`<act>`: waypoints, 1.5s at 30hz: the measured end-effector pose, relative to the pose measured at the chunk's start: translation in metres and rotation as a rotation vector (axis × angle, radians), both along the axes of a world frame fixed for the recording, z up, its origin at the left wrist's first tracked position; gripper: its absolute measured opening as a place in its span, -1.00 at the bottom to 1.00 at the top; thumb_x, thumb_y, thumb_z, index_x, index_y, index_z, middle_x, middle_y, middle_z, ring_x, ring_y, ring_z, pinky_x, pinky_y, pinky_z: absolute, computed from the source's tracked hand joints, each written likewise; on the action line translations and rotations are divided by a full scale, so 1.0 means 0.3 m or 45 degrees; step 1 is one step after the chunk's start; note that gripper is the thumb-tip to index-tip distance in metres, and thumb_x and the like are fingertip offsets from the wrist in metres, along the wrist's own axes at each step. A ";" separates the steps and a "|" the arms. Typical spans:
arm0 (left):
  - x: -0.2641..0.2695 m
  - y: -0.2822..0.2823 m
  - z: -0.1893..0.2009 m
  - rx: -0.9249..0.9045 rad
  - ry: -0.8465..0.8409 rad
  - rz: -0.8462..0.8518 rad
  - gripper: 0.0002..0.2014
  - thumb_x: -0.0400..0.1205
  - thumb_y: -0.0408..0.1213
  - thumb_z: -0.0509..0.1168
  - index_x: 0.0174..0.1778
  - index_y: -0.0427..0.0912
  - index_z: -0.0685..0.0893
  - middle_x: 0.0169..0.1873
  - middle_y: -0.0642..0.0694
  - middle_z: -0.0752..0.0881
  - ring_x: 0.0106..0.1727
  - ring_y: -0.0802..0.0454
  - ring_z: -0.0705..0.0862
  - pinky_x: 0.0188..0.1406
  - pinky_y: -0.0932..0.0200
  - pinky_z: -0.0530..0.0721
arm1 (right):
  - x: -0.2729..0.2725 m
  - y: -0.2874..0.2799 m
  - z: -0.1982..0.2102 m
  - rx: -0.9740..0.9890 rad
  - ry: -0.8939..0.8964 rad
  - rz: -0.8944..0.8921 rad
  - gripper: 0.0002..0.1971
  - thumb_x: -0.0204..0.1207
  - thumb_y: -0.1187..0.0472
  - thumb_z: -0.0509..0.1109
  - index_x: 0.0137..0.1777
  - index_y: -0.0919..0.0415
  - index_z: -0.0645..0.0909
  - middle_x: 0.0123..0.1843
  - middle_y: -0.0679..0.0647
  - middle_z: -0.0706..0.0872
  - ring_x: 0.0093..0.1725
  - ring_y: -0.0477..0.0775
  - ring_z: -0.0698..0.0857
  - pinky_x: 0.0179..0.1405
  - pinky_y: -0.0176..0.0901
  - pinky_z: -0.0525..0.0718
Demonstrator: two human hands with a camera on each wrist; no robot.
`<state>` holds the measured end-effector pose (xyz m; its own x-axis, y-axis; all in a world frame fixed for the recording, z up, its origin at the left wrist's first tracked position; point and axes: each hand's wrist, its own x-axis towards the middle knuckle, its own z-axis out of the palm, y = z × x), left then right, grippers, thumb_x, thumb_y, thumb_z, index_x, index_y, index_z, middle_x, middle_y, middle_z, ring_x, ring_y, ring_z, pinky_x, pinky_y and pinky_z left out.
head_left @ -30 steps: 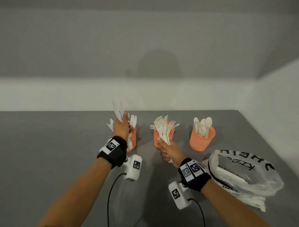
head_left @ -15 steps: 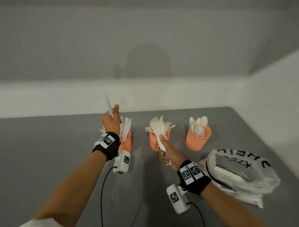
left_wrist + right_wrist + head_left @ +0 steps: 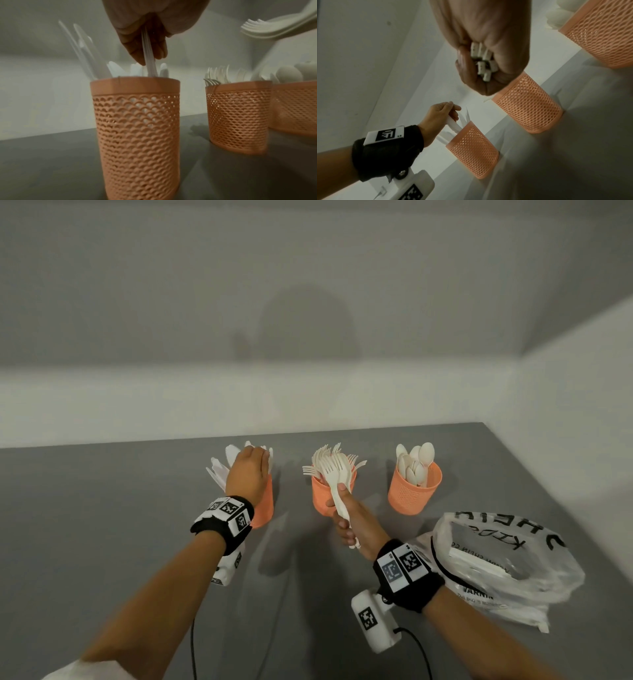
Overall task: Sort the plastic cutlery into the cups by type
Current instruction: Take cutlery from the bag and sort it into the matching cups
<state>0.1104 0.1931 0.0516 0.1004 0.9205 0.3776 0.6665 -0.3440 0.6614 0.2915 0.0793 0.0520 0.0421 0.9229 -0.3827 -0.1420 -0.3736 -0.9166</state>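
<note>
Three orange mesh cups stand in a row on the grey table. The left cup point(image 3: 263, 508) point(image 3: 137, 121) holds white knives. My left hand point(image 3: 248, 474) point(image 3: 145, 44) is right above it, pinching a white knife point(image 3: 150, 65) whose lower end is inside the cup. The middle cup point(image 3: 323, 496) point(image 3: 529, 102) is full of forks. My right hand point(image 3: 349, 515) point(image 3: 486, 65) grips a bundle of forks point(image 3: 335, 474) by their handles, just in front of that cup. The right cup point(image 3: 412, 491) holds spoons.
A crumpled clear plastic bag point(image 3: 507, 563) with black lettering lies on the table at the right, close to my right forearm. White walls rise behind and to the right of the table. Cables trail from both wrist cameras toward the front.
My left hand has come down from its raised position, bringing the knife into the left cup. My right hand stays by the middle cup with the forks.
</note>
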 end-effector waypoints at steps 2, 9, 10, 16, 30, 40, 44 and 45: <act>-0.006 -0.003 -0.010 0.038 0.140 0.005 -0.69 0.72 -0.36 0.03 -0.14 -0.46 0.62 -0.20 -0.36 0.61 -0.14 -0.25 0.54 -0.06 0.00 0.43 | 0.001 0.001 0.000 -0.033 0.060 -0.029 -0.53 0.66 -0.20 -0.06 -0.10 0.14 0.51 -0.62 -0.07 0.32 -0.74 -0.20 0.22 -0.76 -0.42 0.19; 0.058 -0.083 0.102 0.321 0.044 -0.034 -0.69 0.65 -0.25 0.06 0.02 -0.33 0.67 -0.07 -0.23 0.70 0.02 -0.18 0.59 0.06 0.26 0.37 | 0.009 -0.008 -0.018 0.044 0.139 -0.137 -0.63 0.69 -0.08 -0.02 0.01 0.21 0.45 -0.60 -0.06 0.40 -0.74 -0.19 0.24 -0.77 -0.41 0.18; 0.084 -0.106 0.120 0.265 -0.108 -0.058 -0.73 0.67 -0.28 0.08 0.05 -0.32 0.65 -0.08 -0.19 0.69 0.00 -0.10 0.58 0.03 0.28 0.40 | 0.007 -0.009 -0.019 0.065 0.146 -0.148 -0.64 0.69 -0.08 -0.01 0.00 0.20 0.45 -0.60 -0.07 0.42 -0.74 -0.19 0.24 -0.77 -0.42 0.17; 0.237 -0.228 0.112 -0.363 -0.552 -0.085 -0.82 0.61 -0.18 0.28 0.03 -0.20 0.58 -0.22 -0.04 0.68 -0.23 0.07 0.65 -0.23 0.38 0.61 | -0.016 -0.026 -0.004 0.241 0.150 -0.185 -0.64 0.69 -0.09 0.03 -0.01 0.14 0.52 -0.61 -0.07 0.47 -0.75 -0.18 0.26 -0.75 -0.44 0.18; 0.323 -0.314 0.067 -0.768 -0.888 -0.151 -0.69 0.67 -0.23 0.21 -0.13 -0.46 0.66 -0.46 -0.26 0.65 -0.57 0.04 0.59 -0.30 0.06 0.61 | -0.002 -0.085 -0.014 0.392 0.019 -0.276 -0.63 0.68 0.04 0.11 0.12 0.36 0.55 -0.48 0.11 0.66 -0.69 -0.02 0.56 -0.70 -0.28 0.54; 0.312 -0.326 0.094 -0.715 -1.002 -0.094 -0.72 0.75 -0.16 0.01 0.01 -0.29 0.49 -0.49 -0.07 0.44 -0.64 0.08 0.38 -0.69 0.38 0.37 | 0.036 -0.097 -0.029 0.354 -0.149 -0.341 -0.73 0.68 0.04 0.13 -0.06 0.20 0.54 -0.57 0.06 0.39 -0.74 -0.17 0.34 -0.77 -0.40 0.33; 0.333 -0.344 0.088 -1.027 -0.982 -0.185 -0.56 0.74 -0.03 -0.06 -0.08 -0.27 0.62 -0.56 -0.05 0.48 -0.64 0.16 0.36 -0.68 0.33 0.32 | 0.038 -0.096 -0.020 0.266 -0.038 -0.255 -0.61 0.70 -0.05 0.03 -0.20 0.16 0.53 -0.68 -0.06 0.41 -0.78 -0.20 0.26 -0.79 -0.47 0.17; 0.340 -0.349 0.086 -1.051 -0.981 -0.190 -0.60 0.73 -0.06 0.00 -0.12 -0.27 0.61 -0.53 -0.06 0.47 -0.63 0.15 0.35 -0.67 0.33 0.32 | 0.039 -0.095 -0.019 0.238 -0.019 -0.235 -0.57 0.71 -0.04 0.00 -0.21 0.21 0.51 -0.70 -0.08 0.43 -0.79 -0.20 0.26 -0.80 -0.48 0.16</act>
